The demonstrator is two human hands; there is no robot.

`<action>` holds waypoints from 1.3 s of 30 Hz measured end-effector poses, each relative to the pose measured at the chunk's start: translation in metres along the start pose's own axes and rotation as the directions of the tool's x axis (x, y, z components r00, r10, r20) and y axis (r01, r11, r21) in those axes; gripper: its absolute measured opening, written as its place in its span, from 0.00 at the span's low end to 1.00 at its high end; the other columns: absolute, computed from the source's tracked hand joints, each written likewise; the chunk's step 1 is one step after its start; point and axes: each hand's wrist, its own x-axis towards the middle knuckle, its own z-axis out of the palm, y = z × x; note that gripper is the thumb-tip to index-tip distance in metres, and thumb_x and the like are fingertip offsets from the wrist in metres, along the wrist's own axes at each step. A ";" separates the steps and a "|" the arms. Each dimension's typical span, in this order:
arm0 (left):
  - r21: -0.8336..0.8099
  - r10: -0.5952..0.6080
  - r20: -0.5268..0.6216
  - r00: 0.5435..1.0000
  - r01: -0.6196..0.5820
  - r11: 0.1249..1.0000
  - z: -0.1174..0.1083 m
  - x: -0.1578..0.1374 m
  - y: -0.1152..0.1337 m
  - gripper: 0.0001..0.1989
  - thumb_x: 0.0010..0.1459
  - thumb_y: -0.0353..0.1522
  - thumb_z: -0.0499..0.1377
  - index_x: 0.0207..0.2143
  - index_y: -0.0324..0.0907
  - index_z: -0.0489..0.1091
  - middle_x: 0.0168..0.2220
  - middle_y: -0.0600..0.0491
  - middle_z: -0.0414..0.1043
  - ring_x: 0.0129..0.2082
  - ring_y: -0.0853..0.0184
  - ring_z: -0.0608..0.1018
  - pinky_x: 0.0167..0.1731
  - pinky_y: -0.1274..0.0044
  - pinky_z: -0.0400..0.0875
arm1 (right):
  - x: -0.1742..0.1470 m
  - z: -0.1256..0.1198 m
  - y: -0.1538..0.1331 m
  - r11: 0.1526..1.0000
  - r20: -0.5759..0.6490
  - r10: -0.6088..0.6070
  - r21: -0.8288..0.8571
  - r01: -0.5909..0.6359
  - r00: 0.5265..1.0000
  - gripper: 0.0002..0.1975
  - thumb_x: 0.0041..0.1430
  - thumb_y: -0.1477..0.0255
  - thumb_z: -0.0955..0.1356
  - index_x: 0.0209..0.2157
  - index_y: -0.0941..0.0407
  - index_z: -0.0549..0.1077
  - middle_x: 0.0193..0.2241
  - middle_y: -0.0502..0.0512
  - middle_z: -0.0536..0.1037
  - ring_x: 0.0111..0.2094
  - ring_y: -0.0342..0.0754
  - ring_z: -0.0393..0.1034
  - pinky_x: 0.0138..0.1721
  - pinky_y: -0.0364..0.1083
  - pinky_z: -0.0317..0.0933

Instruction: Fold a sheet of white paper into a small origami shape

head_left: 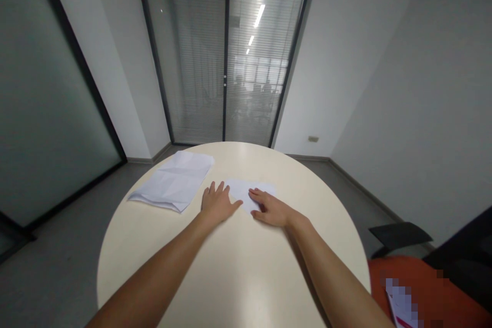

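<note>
Desk (230,277) cut off at near edge. Big paper (177,179) far left, creased. Small paper (240,188) mid-desk, probably light, limp, easily creased; best taken by edges. Left hand (219,204) and right hand (271,208) cover its sides, hiding outline; grip apart, nothing clamped. Layer count unclear.
</note>
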 end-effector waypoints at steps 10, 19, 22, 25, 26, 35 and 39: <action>-0.059 0.156 0.101 0.983 -0.150 0.987 0.002 -0.009 0.011 0.41 0.58 0.58 0.51 0.66 0.44 0.60 0.70 0.42 0.52 0.70 0.47 0.55 0.63 0.54 0.53 | 0.004 0.004 0.006 0.998 0.061 0.056 -0.030 -0.054 0.997 0.42 0.61 0.58 0.66 0.70 0.60 0.51 0.71 0.65 0.47 0.72 0.62 0.38 0.69 0.63 0.37; -0.062 -0.006 0.077 0.997 0.011 0.998 0.004 0.001 0.000 0.41 0.57 0.59 0.51 0.66 0.47 0.60 0.71 0.46 0.50 0.70 0.44 0.51 0.65 0.53 0.47 | -0.003 0.001 0.012 0.970 0.088 0.239 -0.066 -0.234 0.967 0.49 0.61 0.42 0.60 0.72 0.59 0.45 0.72 0.63 0.41 0.72 0.61 0.30 0.70 0.61 0.32; -0.048 -0.044 0.039 0.998 0.046 0.998 0.005 0.003 -0.003 0.40 0.58 0.58 0.51 0.66 0.46 0.61 0.71 0.43 0.52 0.70 0.43 0.53 0.64 0.55 0.50 | -0.005 0.002 0.013 0.945 0.057 0.320 -0.097 -0.313 0.946 0.46 0.64 0.42 0.55 0.72 0.58 0.44 0.72 0.61 0.40 0.72 0.61 0.30 0.69 0.63 0.30; -0.035 -0.049 -0.005 0.999 0.048 0.998 0.005 0.004 -0.003 0.38 0.59 0.56 0.52 0.64 0.45 0.64 0.70 0.42 0.53 0.69 0.43 0.54 0.64 0.56 0.51 | -0.005 0.003 0.013 0.918 0.001 0.380 -0.127 -0.377 0.925 0.44 0.66 0.44 0.53 0.72 0.58 0.44 0.72 0.62 0.40 0.72 0.61 0.31 0.69 0.66 0.30; -0.029 -0.039 -0.022 0.999 0.039 0.999 0.005 0.003 -0.002 0.37 0.59 0.55 0.52 0.63 0.44 0.65 0.70 0.41 0.54 0.69 0.43 0.54 0.63 0.56 0.52 | -0.005 0.004 0.013 0.913 -0.012 0.387 -0.133 -0.385 0.922 0.44 0.66 0.44 0.53 0.72 0.58 0.45 0.72 0.62 0.40 0.72 0.62 0.31 0.68 0.66 0.30; -0.021 0.177 -0.019 0.984 -0.178 0.984 0.004 -0.015 0.020 0.32 0.62 0.50 0.51 0.61 0.40 0.67 0.65 0.40 0.62 0.65 0.50 0.64 0.61 0.60 0.59 | 0.000 0.002 0.010 0.910 -0.043 0.385 -0.151 -0.387 0.922 0.46 0.64 0.43 0.55 0.72 0.58 0.47 0.72 0.61 0.42 0.72 0.65 0.33 0.68 0.66 0.32; -0.018 0.154 -0.027 0.988 -0.155 0.988 0.006 -0.014 0.019 0.30 0.64 0.48 0.50 0.63 0.42 0.64 0.67 0.43 0.60 0.67 0.49 0.61 0.62 0.58 0.57 | -0.001 0.000 0.009 0.918 -0.051 0.364 -0.147 -0.367 0.930 0.44 0.64 0.44 0.58 0.71 0.58 0.51 0.72 0.64 0.46 0.71 0.66 0.36 0.67 0.68 0.34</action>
